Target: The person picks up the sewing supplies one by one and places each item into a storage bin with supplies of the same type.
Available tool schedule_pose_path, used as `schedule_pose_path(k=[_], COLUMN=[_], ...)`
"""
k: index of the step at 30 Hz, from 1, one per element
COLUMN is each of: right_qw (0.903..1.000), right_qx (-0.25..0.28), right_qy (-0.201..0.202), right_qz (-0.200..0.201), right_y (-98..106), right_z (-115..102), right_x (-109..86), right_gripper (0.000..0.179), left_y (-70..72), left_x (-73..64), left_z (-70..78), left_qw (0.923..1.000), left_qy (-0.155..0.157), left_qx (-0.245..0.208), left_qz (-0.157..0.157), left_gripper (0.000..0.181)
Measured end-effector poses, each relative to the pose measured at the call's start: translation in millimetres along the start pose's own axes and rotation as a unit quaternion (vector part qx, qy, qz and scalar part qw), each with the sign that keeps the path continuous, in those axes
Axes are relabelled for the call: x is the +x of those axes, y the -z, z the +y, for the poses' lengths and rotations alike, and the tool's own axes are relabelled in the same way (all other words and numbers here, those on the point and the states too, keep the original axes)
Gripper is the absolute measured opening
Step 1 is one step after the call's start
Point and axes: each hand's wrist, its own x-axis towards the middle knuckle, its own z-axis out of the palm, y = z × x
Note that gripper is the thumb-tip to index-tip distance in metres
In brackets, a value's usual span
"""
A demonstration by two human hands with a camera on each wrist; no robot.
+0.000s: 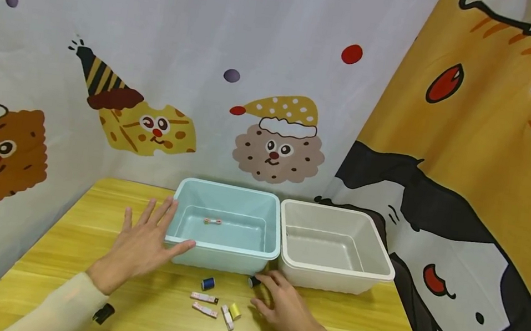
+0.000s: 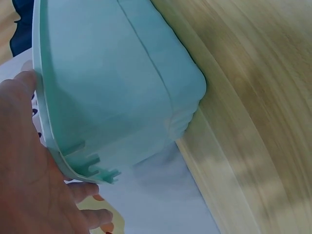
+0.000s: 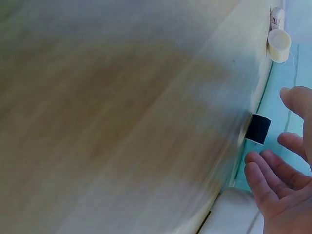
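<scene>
The left hand (image 1: pixel 142 241) is touching the rim of the light-blue plastic bin (image 1: pixel 224 249), its fingers splaying straight, grasping nothing. The black thread spool (image 1: pixel 254 281) is lying sideways on the wood-grain table (image 1: pixel 149 318), near the bin's front right corner. Beside it, the right hand (image 1: pixel 287 305) is curving loosely, not gripping; a glancing fingertip could be sending the spool rolling.

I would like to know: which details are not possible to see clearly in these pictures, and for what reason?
- Head view: what the small item in the blue bin is; too small.
- Head view: print on the pale strips; too small.
- Head view: part of the black spool; behind the right hand.
- Left wrist view: part of the left hand; cut by the left edge.
</scene>
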Motion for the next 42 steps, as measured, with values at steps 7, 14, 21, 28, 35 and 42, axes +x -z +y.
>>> schedule_pose_path(k=[7,14,21,28,35,42], right_qw=[0.9999,0.9995,0.9993,0.9994,0.9988,0.9986], right_qx=[-0.002,0.010,0.017,0.007,0.027,0.035], right_qy=[0.015,0.005,0.008,0.028,0.031,0.034], right_qz=[-0.001,-0.029,-0.032,-0.021,-0.025,-0.019], right_y=[-3.9,-6.0,-9.1,-10.6,-10.3,-9.7], right_z=[-0.8,0.1,3.1,4.3,3.2,4.5], right_x=[2.4,5.3,8.2,9.4,8.5,6.8], right_gripper=[0.060,0.057,0.045,0.028,0.026,0.026], left_y=[-0.9,-2.5,-3.5,-4.3,-5.7,-6.8], left_x=[-1.0,-0.2,1.4,2.0,-0.5,0.0], left_z=[-0.8,-1.9,-1.7,-3.1,-4.2,-3.7], left_qw=[1.0000,0.9999,0.9999,0.9999,0.9998,0.9997], left_qy=[-0.001,0.003,0.005,0.007,0.008,0.007], left_qx=[-0.007,-0.011,-0.013,-0.015,-0.020,-0.024], left_qz=[-0.003,-0.003,-0.003,-0.004,-0.003,0.000], left_gripper=[0.119,0.120,0.119,0.120,0.120,0.118])
